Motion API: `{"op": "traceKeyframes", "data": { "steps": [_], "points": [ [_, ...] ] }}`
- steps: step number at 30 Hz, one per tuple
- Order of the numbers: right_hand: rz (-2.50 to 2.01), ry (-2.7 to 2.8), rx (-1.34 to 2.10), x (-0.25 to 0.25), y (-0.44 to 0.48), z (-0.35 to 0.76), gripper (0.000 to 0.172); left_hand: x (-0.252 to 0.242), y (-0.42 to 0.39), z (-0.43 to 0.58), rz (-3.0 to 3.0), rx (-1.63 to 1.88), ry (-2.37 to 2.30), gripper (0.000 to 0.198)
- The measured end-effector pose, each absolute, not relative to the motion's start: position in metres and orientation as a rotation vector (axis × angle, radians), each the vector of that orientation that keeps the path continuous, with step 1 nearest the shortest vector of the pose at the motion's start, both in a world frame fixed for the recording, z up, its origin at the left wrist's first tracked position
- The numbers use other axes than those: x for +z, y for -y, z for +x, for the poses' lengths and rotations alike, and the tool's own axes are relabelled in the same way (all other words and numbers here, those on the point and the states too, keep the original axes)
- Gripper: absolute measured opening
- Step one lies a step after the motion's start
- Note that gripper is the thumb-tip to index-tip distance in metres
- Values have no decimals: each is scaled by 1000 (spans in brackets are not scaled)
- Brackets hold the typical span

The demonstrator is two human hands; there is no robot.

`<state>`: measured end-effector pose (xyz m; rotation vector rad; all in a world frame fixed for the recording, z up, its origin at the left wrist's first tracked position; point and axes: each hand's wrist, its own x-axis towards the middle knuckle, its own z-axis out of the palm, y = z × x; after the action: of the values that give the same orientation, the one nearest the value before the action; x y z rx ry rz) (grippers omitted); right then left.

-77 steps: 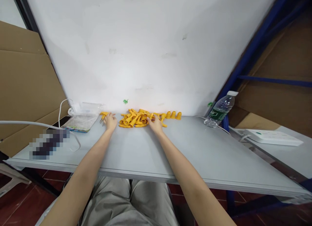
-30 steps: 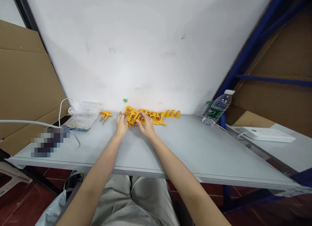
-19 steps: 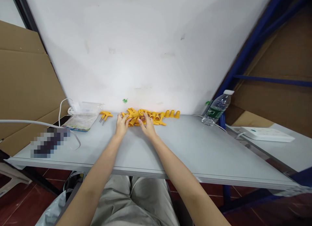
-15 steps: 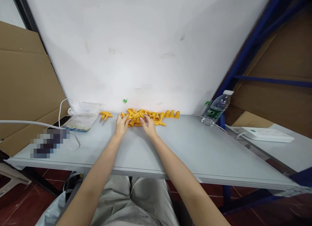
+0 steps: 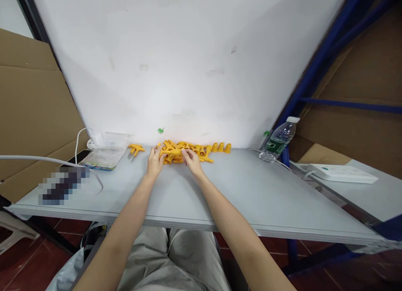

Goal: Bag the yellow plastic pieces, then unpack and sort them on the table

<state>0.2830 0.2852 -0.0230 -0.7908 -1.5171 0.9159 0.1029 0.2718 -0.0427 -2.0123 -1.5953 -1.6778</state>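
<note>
Yellow plastic cups (image 5: 202, 153) and T-handles (image 5: 170, 143) crowd around my fingers (image 5: 153, 152); left hand (image 5: 154, 162) and right hand (image 5: 192, 162) grip one long yellow piece (image 5: 174, 152).

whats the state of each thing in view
left hand: gripping one end of yellow plastic piece
right hand: pinching its other end
pile of yellow parts: loosely heaped
three yellow cups: lined up, narrow ends up
yellow T-handled corkscrew pieces: lying, metal spirals exposed
plastic bottle: capped
power strip: on/off unclear

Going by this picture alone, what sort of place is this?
Probably a workshop or storeroom: yellow parts lie heaped on a grey table, with a blue frame at the right and cardboard at the left.
</note>
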Motion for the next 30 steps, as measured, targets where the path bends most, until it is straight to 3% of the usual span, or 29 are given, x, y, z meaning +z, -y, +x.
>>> {"op": "traceKeyframes", "data": {
  "steps": [5, 21, 30],
  "points": [
    [-731, 1665, 1087, -26, -294, 294, 51, -43, -274, 97, -1954, -1714, 1622, 45],
    [-776, 1636, 977, -29, -298, 295, 45, -45, -274, 98, -1964, -1693, 1641, 47],
    [-785, 1888, 529, -44, -309, 298, 35, -48, -277, 96, -1969, -1691, 1658, 46]
  ]
}}
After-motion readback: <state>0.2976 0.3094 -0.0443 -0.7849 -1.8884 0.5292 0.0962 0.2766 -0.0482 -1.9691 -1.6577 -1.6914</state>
